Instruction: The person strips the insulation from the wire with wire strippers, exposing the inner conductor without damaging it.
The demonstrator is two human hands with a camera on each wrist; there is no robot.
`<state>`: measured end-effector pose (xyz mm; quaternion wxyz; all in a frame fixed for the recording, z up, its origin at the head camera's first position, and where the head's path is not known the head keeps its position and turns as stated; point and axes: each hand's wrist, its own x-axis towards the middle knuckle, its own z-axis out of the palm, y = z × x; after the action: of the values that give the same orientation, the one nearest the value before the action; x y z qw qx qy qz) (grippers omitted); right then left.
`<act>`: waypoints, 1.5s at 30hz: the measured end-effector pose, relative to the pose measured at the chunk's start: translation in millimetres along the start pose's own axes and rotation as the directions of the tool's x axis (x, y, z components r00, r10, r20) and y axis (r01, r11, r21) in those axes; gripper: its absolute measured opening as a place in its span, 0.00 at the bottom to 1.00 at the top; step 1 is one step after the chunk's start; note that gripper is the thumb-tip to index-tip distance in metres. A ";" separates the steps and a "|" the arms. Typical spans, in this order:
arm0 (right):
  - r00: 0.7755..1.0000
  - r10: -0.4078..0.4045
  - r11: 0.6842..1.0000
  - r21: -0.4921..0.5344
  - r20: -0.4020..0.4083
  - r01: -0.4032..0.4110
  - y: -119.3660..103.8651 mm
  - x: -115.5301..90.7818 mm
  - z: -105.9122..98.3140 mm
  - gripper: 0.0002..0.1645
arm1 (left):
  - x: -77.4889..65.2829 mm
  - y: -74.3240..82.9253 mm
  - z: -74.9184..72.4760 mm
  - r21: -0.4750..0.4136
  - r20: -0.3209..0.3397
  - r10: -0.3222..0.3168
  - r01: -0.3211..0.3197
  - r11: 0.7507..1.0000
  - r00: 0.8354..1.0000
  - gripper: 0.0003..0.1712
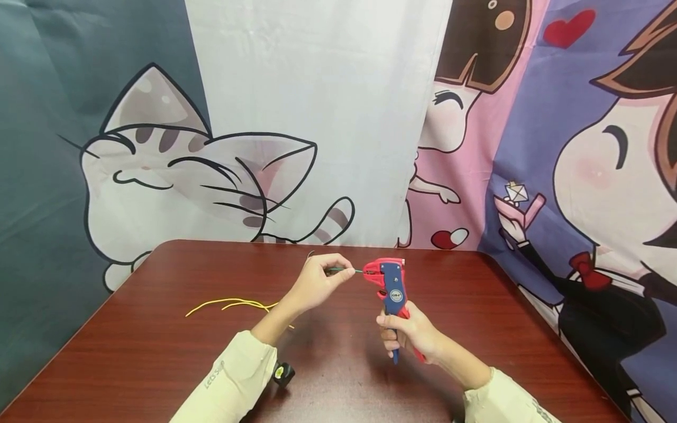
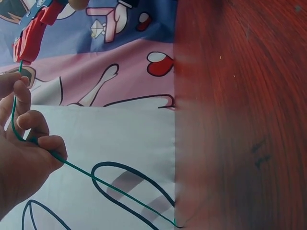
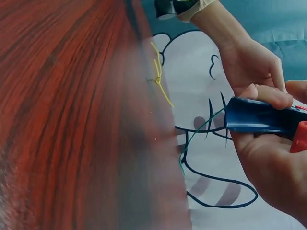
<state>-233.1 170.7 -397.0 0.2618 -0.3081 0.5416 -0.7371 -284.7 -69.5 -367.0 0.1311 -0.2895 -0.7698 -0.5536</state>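
My left hand (image 1: 321, 281) pinches a thin green wire (image 2: 120, 191) between thumb and index finger. In the left wrist view the wire runs through the curled fingers and its long tail trails away below. The wire's front end enters the red jaws of a wire stripper, a red and blue pistol-shaped tool (image 1: 392, 288). My right hand (image 1: 415, 333) grips the stripper's handles, holding it upright above the table. Seen from the right wrist, a blue handle (image 3: 261, 116) lies across the fingers, with the left hand behind it.
Yellow wires (image 1: 233, 302) lie on the dark red wooden table (image 1: 158, 358), left of the left forearm. A small black device (image 1: 283, 373) sits at the left sleeve. Behind the table hangs a cartoon-printed cloth (image 1: 328, 106).
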 end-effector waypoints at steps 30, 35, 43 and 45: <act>0.991 -0.009 1.000 0.013 0.136 0.007 -2.4 1.5 -5.1 0.13 | -0.3 2.3 -1.8 -0.009 0.011 -0.019 0.019 1.000 1.000 0.05; 0.996 0.033 0.999 -0.012 0.083 -0.032 -2.6 1.8 -4.9 0.12 | -1.7 -0.7 -2.7 -0.012 0.005 -0.010 0.010 1.000 1.000 0.04; 0.997 0.075 0.996 -0.045 0.031 -0.074 -4.1 1.0 -7.9 0.09 | -0.9 1.8 -4.6 -0.007 0.028 -0.005 0.005 1.000 1.000 0.05; 0.996 0.083 0.996 -0.047 0.028 -0.081 -4.3 0.8 -8.1 0.09 | -0.9 1.9 -4.8 -0.006 0.035 -0.016 0.016 1.000 0.999 0.05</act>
<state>-239.8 176.4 -394.5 0.2928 -0.3026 0.5664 -0.7084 -283.5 -73.8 -364.3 0.1123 -0.2932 -0.7724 -0.5520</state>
